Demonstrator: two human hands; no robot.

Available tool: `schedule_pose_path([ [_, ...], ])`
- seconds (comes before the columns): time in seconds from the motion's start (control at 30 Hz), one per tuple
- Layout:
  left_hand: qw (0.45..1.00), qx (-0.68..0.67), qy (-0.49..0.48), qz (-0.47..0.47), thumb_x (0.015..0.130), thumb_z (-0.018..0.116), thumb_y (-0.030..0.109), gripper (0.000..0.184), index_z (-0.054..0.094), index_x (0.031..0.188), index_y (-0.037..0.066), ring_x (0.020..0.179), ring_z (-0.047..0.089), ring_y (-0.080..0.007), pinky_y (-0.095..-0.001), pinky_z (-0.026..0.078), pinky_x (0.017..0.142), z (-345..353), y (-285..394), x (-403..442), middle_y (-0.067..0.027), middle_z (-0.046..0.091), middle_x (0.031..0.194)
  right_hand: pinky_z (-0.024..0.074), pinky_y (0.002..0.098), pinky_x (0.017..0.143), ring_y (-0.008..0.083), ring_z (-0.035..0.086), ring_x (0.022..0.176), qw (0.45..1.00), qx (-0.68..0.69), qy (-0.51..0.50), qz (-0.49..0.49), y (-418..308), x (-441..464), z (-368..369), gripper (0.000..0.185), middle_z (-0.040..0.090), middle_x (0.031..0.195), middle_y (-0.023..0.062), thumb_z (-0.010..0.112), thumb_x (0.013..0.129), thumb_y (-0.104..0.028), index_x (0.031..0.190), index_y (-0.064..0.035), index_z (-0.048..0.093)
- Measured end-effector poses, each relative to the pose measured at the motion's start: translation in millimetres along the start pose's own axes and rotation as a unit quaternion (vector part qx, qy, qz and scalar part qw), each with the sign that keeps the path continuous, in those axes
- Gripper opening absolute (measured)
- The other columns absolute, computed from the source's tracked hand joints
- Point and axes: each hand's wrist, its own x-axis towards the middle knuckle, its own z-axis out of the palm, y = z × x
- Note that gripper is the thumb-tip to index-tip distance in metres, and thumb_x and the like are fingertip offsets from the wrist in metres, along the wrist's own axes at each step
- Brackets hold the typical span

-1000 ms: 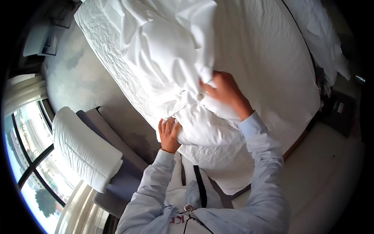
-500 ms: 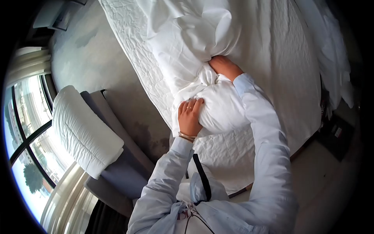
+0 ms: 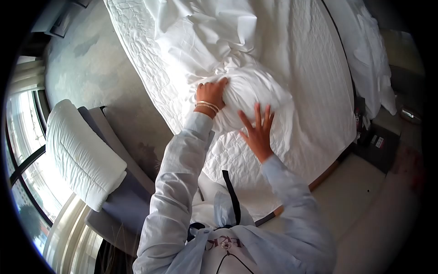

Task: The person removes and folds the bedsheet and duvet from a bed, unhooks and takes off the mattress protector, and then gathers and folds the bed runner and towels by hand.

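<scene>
Where daylight shows at the far left, a dark-framed window (image 3: pixel 34 176) stands beside a pale curtain (image 3: pixel 73 228). Next to it, a folded white quilt (image 3: pixel 84 153) drapes over a grey-blue seat (image 3: pixel 125 201). Mottled grey carpet (image 3: pixel 91 68) fills the floor between seat and bed. The bed (image 3: pixel 315 82) takes up the middle, its white quilted surface creased along the left side and near corner. On it, towards the near end, lies a white bedding bundle (image 3: pixel 260 86), gathered at a twist, with looser cloth spreading beyond. The left hand (image 3: pixel 210 95) rests on its left side, fingers curled; whether they pinch the fabric I cannot tell. The right hand (image 3: pixel 259 138) is spread at the near edge, gripping nothing. Past the bed's right side, more white bedding (image 3: pixel 367 59) hangs near a dark, labelled object (image 3: pixel 376 144), with paler flooring (image 3: pixel 346 192) below.
</scene>
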Motion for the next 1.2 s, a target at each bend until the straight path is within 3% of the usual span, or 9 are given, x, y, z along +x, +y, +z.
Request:
schedule_pose_path([
  [0.07,1.000,0.004,-0.012,-0.021,0.059,0.066,0.015,0.051,0.049,0.107,0.020,0.083,0.059,-0.0279,-0.0375,0.042,0.076,-5,6,1,-0.0084,0.062,0.086,0.0201,0.0654,0.093,0.0392,0.012,0.129,0.998,-0.020,-0.020,0.057,-3,26,-6,0.098,0.013,0.143,0.0093,0.079,0.050,-0.019,0.131,-0.0407,0.027],
  [0.13,0.988,-0.030,0.144,-0.056,0.065,0.059,0.013,0.051,0.048,0.114,0.018,0.098,0.054,-0.0281,-0.0387,0.038,0.086,-3,8,-1,-0.0113,0.060,0.098,0.0222,0.0650,0.093,0.0355,0.013,0.130,0.996,-0.013,-0.026,0.083,-2,46,-21,0.099,0.013,0.143,0.0058,0.078,0.050,-0.016,0.131,-0.0410,0.026],
  [0.17,0.987,-0.025,0.147,-0.053,0.065,0.059,0.013,0.051,0.048,0.114,0.018,0.098,0.054,-0.0281,-0.0387,0.038,0.086,-9,15,-11,-0.0113,0.060,0.098,0.0232,0.0648,0.092,0.0339,0.013,0.130,0.996,-0.002,-0.025,0.091,0,53,-28,0.099,0.012,0.143,0.0043,0.078,0.050,-0.015,0.131,-0.0409,0.026],
  [0.23,0.941,0.066,0.331,-0.029,0.068,0.054,0.010,0.058,0.042,0.124,0.014,0.116,0.040,-0.0321,-0.0433,0.027,0.097,-25,46,-45,-0.0154,0.049,0.118,0.0261,0.0644,0.091,0.0340,0.013,0.130,0.996,0.008,-0.008,0.093,11,68,-41,0.102,0.013,0.143,0.0042,0.079,0.048,-0.015,0.131,-0.0412,0.026],
  [0.37,0.948,-0.032,0.313,-0.054,0.064,0.050,0.002,0.072,0.032,0.132,0.013,0.128,0.019,-0.0361,-0.0489,0.014,0.103,-17,81,-88,-0.0183,0.025,0.137,0.0301,0.0662,0.086,0.0346,0.016,0.130,0.998,0.016,-0.018,0.061,26,96,-53,0.107,0.015,0.143,0.0052,0.081,0.044,-0.016,0.131,-0.0409,0.024],
  [0.47,0.961,0.170,0.218,-0.014,0.060,0.046,-0.007,0.085,0.020,0.137,0.017,0.132,0.010,-0.0350,-0.0508,0.011,0.103,0,54,-74,-0.0162,0.012,0.142,0.0291,0.0686,0.084,0.0341,0.019,0.129,0.999,0.007,-0.012,0.047,30,113,-51,0.113,0.020,0.141,0.0060,0.084,0.038,-0.020,0.132,-0.0398,0.025],
  [0.7,0.964,0.148,0.215,-0.055,0.066,0.052,-0.006,0.087,0.014,0.138,0.024,0.130,0.019,-0.0300,-0.0521,0.021,0.100,-42,28,-20,-0.0111,0.018,0.142,0.0298,0.0663,0.086,0.0401,0.012,0.129,0.985,0.104,0.112,0.084,11,103,-40,0.111,0.010,0.143,0.0085,0.083,0.043,-0.028,0.135,-0.0346,0.020],
  [0.97,0.987,0.107,0.097,-0.077,0.058,0.064,0.008,0.096,0.013,0.137,0.023,0.129,0.022,-0.0310,-0.0533,0.022,0.099,-100,1,39,-0.0134,0.025,0.139,0.0302,0.0686,0.084,0.0407,0.007,0.129,0.978,0.073,0.076,0.178,-24,168,-39,0.115,0.006,0.144,0.0053,0.082,0.038,-0.036,0.134,-0.0398,0.018],
  [1.2,0.997,-0.020,0.074,-0.031,0.059,0.058,0.009,0.086,0.021,0.135,0.018,0.127,0.024,-0.0327,-0.0529,0.018,0.101,-140,-95,98,-0.0149,0.030,0.136,0.0089,0.0748,0.087,0.0343,0.008,0.131,0.984,0.015,0.056,0.169,-60,282,-29,0.113,0.016,0.142,0.0003,0.081,0.032,-0.041,0.131,-0.0402,0.027],
])
